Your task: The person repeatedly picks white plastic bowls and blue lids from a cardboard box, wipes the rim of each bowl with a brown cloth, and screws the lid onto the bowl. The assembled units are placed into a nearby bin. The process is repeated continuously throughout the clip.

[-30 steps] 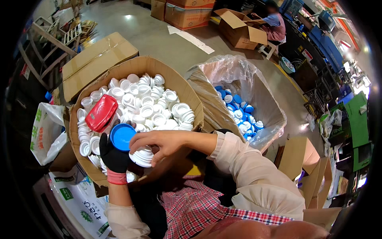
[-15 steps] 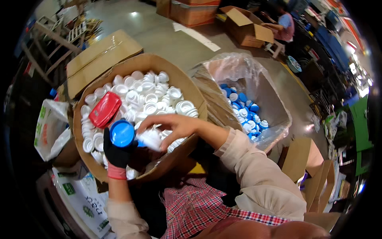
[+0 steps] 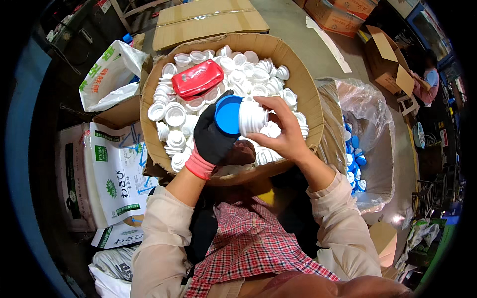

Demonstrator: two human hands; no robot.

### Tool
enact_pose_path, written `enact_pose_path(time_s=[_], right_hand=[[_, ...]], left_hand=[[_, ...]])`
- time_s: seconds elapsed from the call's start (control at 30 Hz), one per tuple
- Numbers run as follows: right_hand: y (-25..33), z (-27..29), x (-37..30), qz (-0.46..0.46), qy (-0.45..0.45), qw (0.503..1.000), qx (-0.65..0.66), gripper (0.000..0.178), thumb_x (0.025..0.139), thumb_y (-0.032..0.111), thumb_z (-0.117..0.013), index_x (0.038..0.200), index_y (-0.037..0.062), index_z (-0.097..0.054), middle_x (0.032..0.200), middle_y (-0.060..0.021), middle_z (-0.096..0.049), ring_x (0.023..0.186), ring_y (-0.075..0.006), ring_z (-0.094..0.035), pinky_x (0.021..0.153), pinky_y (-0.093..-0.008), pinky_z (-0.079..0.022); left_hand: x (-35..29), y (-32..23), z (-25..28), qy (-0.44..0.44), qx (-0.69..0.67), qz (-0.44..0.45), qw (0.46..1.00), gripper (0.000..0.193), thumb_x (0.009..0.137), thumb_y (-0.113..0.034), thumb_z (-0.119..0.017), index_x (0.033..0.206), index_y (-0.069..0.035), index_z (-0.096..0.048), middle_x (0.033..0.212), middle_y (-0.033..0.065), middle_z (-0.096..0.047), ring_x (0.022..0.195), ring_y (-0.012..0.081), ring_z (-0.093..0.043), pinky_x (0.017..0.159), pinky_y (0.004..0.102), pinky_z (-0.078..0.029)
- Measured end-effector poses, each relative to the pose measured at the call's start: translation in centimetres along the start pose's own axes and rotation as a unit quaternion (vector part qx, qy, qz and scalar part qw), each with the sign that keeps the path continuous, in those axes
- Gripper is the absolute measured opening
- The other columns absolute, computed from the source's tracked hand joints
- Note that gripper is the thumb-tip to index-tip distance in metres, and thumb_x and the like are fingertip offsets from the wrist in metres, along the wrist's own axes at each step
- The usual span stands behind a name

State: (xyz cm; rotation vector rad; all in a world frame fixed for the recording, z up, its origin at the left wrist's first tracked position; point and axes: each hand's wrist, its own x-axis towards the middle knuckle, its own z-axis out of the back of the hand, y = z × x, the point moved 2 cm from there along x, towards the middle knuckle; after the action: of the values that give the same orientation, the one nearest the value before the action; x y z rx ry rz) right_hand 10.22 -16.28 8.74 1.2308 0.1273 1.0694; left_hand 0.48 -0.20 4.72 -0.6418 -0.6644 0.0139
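My left hand (image 3: 211, 136), in a black glove with a pink cuff, is closed around a round blue cap (image 3: 228, 115) whose hollow side faces up and toward me. Thumb and fingers of my bare right hand (image 3: 284, 133) grip a white ribbed plastic insert (image 3: 252, 118). The insert is tilted on its side at the right rim of the cap. Both hands are over a large cardboard box (image 3: 309, 94) full of loose white inserts (image 3: 175, 114). A red pouch (image 3: 198, 79) lies on those inserts, just beyond my left hand.
To the right, a plastic-lined box (image 3: 381, 136) holds blue-and-white caps (image 3: 356, 158). A closed carton (image 3: 211, 20) lies beyond the near box. White bags (image 3: 112, 79) and printed sacking (image 3: 119, 184) are at left. A seated person (image 3: 426, 82) is at far right beside an open carton (image 3: 382, 59).
My view has swung, so the boxes appear shifted. My right hand, blurred before, now has the white insert at the blue cap's rim. The cap has stayed in my left hand.
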Motion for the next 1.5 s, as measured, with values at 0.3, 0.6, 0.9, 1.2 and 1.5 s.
enact_pose_path(time_s=[0.3, 0.6, 0.9, 1.2, 1.5], right_hand=[[1.1, -1.5, 0.0, 0.065, -0.050, 0.987, -0.136, 0.064, 0.066, 0.018, -0.084, 0.121, 0.0030, -0.054, 0.096, -0.0101, -0.052, 0.079, -0.0222, -0.055, 0.069, -0.0319, -0.048], [1.2, -1.1, 0.0, 0.153, -0.054, 0.978, -0.135, 0.070, 0.065, 0.004, -0.080, 0.128, 0.0068, -0.050, 0.118, -0.0152, -0.051, 0.107, -0.0305, -0.056, 0.089, -0.0384, -0.047], [1.1, -1.3, -0.3, 0.100, -0.036, 0.983, -0.149, 0.066, 0.065, 0.011, -0.083, 0.125, 0.0047, -0.055, 0.111, -0.0149, -0.053, 0.099, -0.0298, -0.057, 0.083, -0.0371, -0.048], [1.3, -1.6, -0.3, 0.108, -0.035, 0.980, -0.162, 0.066, 0.062, 0.007, -0.081, 0.123, 0.0040, -0.055, 0.107, -0.0149, -0.053, 0.097, -0.0316, -0.055, 0.082, -0.0382, -0.048], [1.3, -1.9, -0.4, 0.106, -0.026, 0.981, -0.158, 0.067, 0.063, 0.007, -0.081, 0.124, 0.0054, -0.055, 0.110, -0.0153, -0.052, 0.098, -0.0321, -0.054, 0.083, -0.0385, -0.048]], left_hand=[[0.2, -1.4, 0.0, -0.010, -0.160, 0.043, 0.986, 0.061, 0.077, -0.012, -0.073, 0.132, 0.002, -0.049, 0.128, 0.0137, -0.058, 0.109, 0.0228, -0.061, 0.096, 0.0312, -0.047], [0.3, -1.0, 0.8, -0.015, -0.008, -0.026, 1.000, 0.052, 0.076, -0.011, -0.073, 0.123, -0.001, -0.057, 0.123, 0.0138, -0.061, 0.107, 0.0268, -0.062, 0.093, 0.0321, -0.048], [0.4, -1.2, -0.5, -0.013, -0.393, 0.083, 0.916, 0.062, 0.080, -0.002, -0.070, 0.136, 0.002, -0.043, 0.136, 0.0137, -0.051, 0.116, 0.0227, -0.056, 0.098, 0.0335, -0.045], [0.6, -2.0, -0.2, -0.005, -0.544, 0.143, 0.827, 0.064, 0.079, 0.002, -0.068, 0.138, 0.002, -0.043, 0.131, 0.0131, -0.054, 0.117, 0.0219, -0.055, 0.101, 0.0347, -0.044], [0.1, -1.8, -0.3, 0.005, -0.606, 0.173, 0.776, 0.054, 0.093, -0.014, -0.055, 0.142, 0.000, -0.036, 0.134, 0.0124, -0.049, 0.119, 0.0189, -0.050, 0.102, 0.0319, -0.041]])
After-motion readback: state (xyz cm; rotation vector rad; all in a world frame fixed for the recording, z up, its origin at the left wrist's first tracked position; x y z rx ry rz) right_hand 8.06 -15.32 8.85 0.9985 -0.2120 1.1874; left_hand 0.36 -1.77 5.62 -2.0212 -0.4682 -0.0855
